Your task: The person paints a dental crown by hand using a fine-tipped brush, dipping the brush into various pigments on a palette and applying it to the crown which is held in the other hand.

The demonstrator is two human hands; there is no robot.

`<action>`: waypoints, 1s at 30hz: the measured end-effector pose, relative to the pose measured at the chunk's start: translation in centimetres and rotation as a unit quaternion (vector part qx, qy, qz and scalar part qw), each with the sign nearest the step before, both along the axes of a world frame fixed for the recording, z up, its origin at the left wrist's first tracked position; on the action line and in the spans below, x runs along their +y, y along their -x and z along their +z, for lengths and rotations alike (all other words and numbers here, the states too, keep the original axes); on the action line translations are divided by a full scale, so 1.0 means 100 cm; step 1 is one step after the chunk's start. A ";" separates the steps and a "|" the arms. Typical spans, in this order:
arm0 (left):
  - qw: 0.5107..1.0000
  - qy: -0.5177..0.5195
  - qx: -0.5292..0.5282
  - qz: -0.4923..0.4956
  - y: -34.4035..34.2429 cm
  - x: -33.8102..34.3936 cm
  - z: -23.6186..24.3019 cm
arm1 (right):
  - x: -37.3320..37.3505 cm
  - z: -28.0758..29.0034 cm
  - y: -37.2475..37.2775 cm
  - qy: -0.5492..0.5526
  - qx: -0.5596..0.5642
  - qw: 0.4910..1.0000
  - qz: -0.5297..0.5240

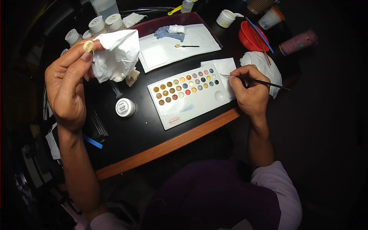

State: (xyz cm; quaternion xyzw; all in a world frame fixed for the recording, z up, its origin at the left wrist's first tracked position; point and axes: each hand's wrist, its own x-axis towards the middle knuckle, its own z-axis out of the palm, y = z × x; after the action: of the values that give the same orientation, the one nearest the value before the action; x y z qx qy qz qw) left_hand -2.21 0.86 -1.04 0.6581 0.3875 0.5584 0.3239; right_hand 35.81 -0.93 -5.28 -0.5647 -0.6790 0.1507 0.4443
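Left hand [69, 82]: fingers clamped on small cream piece [88, 46], held up over worktop [134, 142]'s left side; white tissue [122, 51] in same hand. Right hand [252, 90]: fingers pinched around thin dark brush [264, 82], tip near white palette [209, 105]'s right edge. Palette near worktop's front edge; white jar [125, 107] off its left edge.

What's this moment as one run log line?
left fingers: hold small cream piece, white tissue | right fingers: hold thin dark brush | between: white multicolour palette
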 end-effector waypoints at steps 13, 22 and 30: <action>1.000 -0.009 0.009 -0.005 -0.004 -0.002 0.006 | -0.025 0.005 0.016 -0.051 0.120 0.986 0.108; 1.000 -0.017 0.000 -0.009 -0.004 -0.001 0.005 | -0.029 -0.007 0.023 -0.128 0.084 0.971 0.182; 0.999 -0.018 0.022 0.014 -0.008 -0.003 0.006 | -0.034 -0.001 0.035 -0.080 0.081 0.981 0.157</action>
State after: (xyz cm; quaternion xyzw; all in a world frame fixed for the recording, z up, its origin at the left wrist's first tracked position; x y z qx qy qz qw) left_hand -1.45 0.55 -0.47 0.6708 0.3933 0.5550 0.2955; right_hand 32.34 -4.32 -5.33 -0.3996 -0.7309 0.2092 0.5122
